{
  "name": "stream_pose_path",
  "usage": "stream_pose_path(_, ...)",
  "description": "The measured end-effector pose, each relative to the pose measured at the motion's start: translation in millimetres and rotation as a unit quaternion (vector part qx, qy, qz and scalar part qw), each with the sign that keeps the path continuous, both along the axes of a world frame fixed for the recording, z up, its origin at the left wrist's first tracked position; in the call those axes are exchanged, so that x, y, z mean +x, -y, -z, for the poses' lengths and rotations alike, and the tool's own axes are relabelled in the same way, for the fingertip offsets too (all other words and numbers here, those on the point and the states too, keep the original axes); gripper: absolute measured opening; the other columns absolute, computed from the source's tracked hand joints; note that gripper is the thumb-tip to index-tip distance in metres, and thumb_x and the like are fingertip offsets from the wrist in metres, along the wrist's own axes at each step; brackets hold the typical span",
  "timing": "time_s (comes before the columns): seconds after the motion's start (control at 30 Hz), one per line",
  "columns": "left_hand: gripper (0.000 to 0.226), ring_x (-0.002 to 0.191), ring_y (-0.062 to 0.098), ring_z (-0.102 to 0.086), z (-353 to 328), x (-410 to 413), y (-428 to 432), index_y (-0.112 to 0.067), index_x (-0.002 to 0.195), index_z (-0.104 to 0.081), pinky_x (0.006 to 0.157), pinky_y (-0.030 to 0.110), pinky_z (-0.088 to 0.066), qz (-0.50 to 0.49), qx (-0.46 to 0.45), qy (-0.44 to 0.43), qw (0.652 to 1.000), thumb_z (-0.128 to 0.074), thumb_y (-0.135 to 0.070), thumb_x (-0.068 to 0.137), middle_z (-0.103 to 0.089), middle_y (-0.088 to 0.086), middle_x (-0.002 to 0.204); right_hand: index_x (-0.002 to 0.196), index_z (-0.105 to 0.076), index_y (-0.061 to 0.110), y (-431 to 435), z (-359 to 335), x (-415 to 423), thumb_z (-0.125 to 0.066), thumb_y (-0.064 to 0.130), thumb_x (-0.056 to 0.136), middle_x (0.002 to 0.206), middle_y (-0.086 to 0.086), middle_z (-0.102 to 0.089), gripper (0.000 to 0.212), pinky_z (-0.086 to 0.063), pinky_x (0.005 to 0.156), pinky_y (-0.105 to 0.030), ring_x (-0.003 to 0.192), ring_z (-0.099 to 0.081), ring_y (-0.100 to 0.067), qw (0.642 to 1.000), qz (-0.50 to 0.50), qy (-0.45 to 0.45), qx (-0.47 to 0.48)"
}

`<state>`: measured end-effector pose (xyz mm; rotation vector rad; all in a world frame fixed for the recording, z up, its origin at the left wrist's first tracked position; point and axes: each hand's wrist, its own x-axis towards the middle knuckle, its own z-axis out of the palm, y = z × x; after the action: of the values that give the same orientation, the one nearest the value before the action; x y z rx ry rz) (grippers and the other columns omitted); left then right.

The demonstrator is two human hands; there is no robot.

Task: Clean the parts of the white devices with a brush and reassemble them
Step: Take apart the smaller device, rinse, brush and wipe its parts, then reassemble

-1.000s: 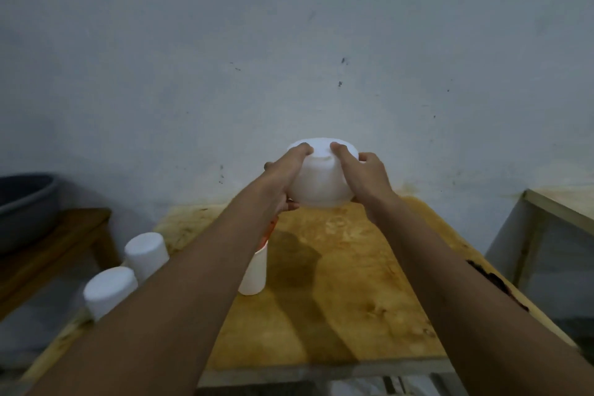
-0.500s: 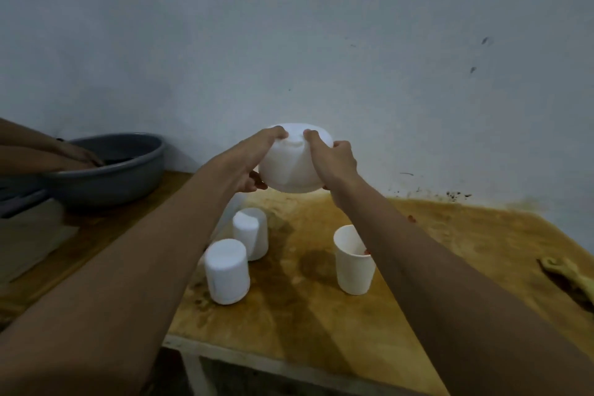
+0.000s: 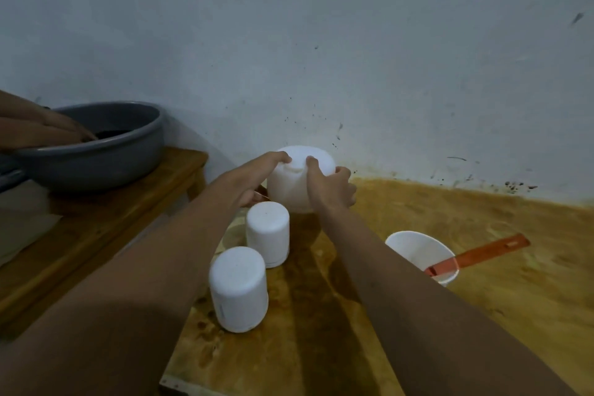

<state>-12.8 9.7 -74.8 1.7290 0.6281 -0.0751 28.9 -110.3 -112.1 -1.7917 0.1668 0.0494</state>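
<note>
Both hands clasp a white device (image 3: 289, 193) at the back of the wooden table (image 3: 450, 228), close to the wall

The left hand (image 3: 254, 177) and the right hand (image 3: 331, 190) curl round its sides, thumbs pressed on its top; whether its base touches the table cannot be told. A second device (image 3: 267, 233) stands upright just in front of it, a third device (image 3: 238, 288) nearer still. To the right a white cup (image 3: 414, 247) holds an orange-handled brush (image 3: 482, 254). On the left, another person's hands (image 3: 51, 132) reach into a grey basin (image 3: 96, 164) on a bench (image 3: 96, 222)
</note>
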Motion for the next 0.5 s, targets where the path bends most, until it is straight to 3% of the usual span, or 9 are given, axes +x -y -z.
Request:
stream_pose_path(0.17,0.059,0.082,0.031,-0.066,19,4,-12,-0.019,0.128,-0.049,0.070,0.035,-0.055,-0.012,-0.019,-0.021,1.000,-0.064,-0.050,0.080,-0.060,0.019,0.104,0.146,-0.034,0.022,-4,22,-1,-0.050,0.054,0.092,0.143,-0.011,-0.036,0.065,-0.042,0.093,-0.043,0.131,-0.034,-0.031,1.000,-0.025,0.004,-0.002)
stream_pose_path(0.3,0.061,0.090,0.031,-0.065,24,3,-15,-0.023,0.133,-0.045,0.077,0.037,-0.056,-0.005,-0.015,-0.021,1.000,-0.064,-0.052,0.082,-0.059,0.020,0.107,0.146,-0.031,0.021,-4,28,-4,-0.055,0.051,0.089,0.145,-0.009,-0.038,0.069,-0.046,0.100,-0.049,0.132,-0.038,-0.033,1.000,-0.019,0.016,0.017)
stream_pose_path(0.43,0.069,0.090,0.028,-0.064,26,3,-17,-0.023,0.139,-0.041,0.076,0.037,-0.057,-0.006,0.012,-0.019,1.000,-0.061,-0.057,0.083,-0.056,0.019,0.114,0.138,-0.035,0.018,0,30,-9,-0.059,0.057,0.085,0.141,-0.008,-0.043,0.070,-0.049,0.097,-0.049,0.125,-0.045,-0.031,0.999,-0.022,0.034,0.022)
stream_pose_path(0.5,0.075,0.086,0.024,-0.062,29,4,-18,-0.022,0.142,-0.039,0.084,0.040,-0.055,-0.021,0.041,-0.010,0.999,-0.061,-0.059,0.081,-0.057,0.015,0.107,0.134,-0.038,0.017,1,31,-12,-0.059,0.060,0.086,0.139,-0.008,-0.040,0.068,-0.050,0.095,-0.047,0.125,-0.045,-0.030,0.999,-0.015,0.038,0.001)
